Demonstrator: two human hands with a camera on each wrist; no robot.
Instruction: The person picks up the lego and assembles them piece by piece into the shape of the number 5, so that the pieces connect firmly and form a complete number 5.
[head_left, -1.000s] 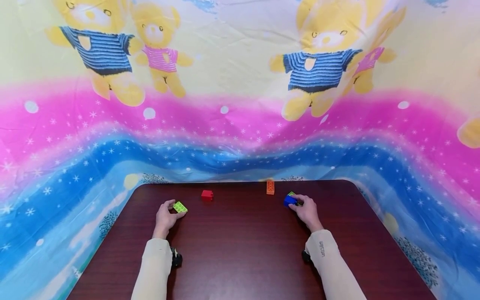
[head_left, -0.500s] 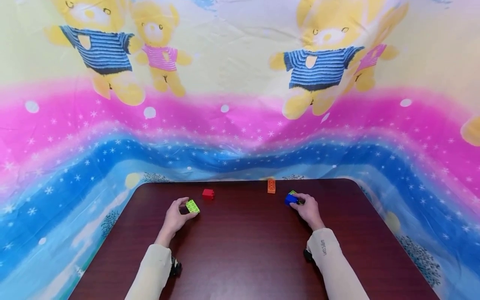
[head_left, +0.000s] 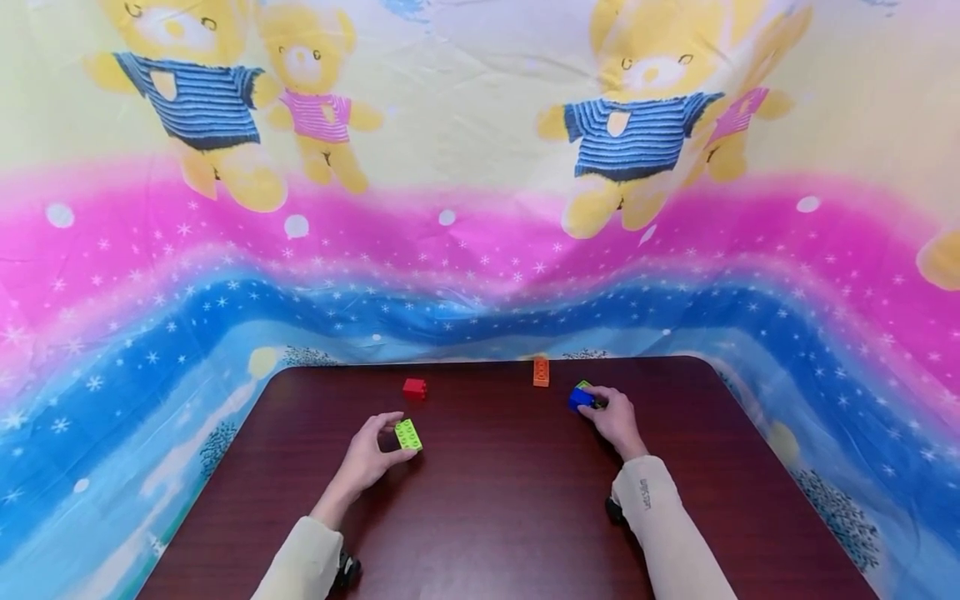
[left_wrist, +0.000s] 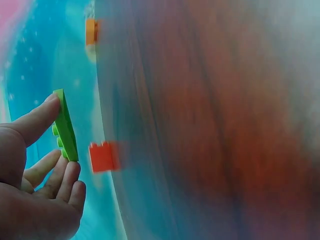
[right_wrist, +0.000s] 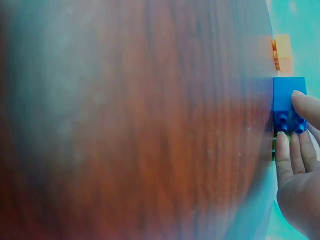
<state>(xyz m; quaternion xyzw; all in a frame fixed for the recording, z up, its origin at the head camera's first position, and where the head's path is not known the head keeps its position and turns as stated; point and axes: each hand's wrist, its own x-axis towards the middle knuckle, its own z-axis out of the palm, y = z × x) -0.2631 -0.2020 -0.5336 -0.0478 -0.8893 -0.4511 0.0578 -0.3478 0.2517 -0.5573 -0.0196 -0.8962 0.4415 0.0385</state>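
Head: L hand pinching lime brick betw. thumb & fingers, studs up, over table, L of ctr. Red brick beyond it, nr far edge. R hand pinching blue brick, far R; green pc partly hidden behind. Orange brick L of blue brick.
L wrist: thumb one end of lime brick, fingertips other.
R wrist: thumb on blue brick, fingertips nr studs.

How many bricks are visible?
5: lime brick in left hand; red brick, orange brick near far edge of table; blue brick in right hand; green brick by it, partly hidden. More may be hidden.
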